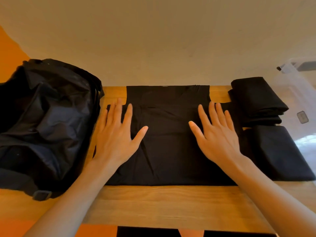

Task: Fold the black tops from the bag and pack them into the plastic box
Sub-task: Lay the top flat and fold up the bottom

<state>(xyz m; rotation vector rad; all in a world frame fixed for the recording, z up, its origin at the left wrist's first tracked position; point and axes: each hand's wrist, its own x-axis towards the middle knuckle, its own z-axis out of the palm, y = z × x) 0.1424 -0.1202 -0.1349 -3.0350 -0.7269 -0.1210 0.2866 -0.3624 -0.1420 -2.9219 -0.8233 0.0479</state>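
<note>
A black top point(168, 142) lies spread flat on the wooden table point(162, 206), partly folded. My left hand point(116, 134) lies flat on its left side with fingers straight and spread. My right hand point(217, 132) lies flat on its right side, fingers straight as well. A black bag point(44, 120) sits crumpled at the left of the table. Two folded black tops rest at the right: a thick stacked one point(256, 100) at the back and a flat one point(277, 151) nearer me. The clear plastic box point(301, 93) stands at the far right, mostly cut off.
A plain cream wall rises behind the table's far edge. A bare strip of wood runs along the near edge of the table. An orange surface shows at the far left and below the table.
</note>
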